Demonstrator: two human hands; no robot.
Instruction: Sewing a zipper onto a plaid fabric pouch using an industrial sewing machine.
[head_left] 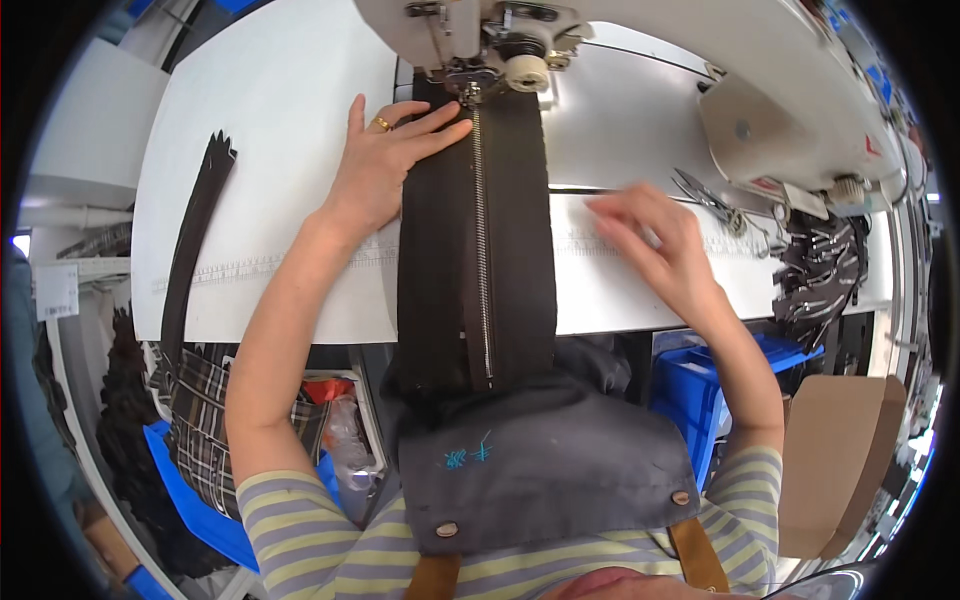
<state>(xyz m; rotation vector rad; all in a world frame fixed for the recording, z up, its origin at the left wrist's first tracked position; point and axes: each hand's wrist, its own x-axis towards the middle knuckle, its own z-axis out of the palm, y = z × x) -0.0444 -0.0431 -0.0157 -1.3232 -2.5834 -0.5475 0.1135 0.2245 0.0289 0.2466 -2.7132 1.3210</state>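
Note:
A long strip of black fabric (428,260) runs from under the sewing machine's presser foot (470,94) down over the table's front edge to my lap. Along its middle lies a metal-toothed zipper (481,230). My left hand (395,160) rests flat with fingers spread, its fingertips on the fabric beside the zipper, just short of the presser foot. To the right of the fabric, my right hand (655,240) is raised over the white table, blurred by motion. Its thumb and fingers look apart, and nothing shows between them.
A pair of scissors (708,200) lies right of my right hand, near a bunch of dark zipper pieces (820,270). A dark strip (196,230) hangs over the table's left side. Below stand blue bins (690,385), plaid fabric (200,410) and a cardboard box (835,460).

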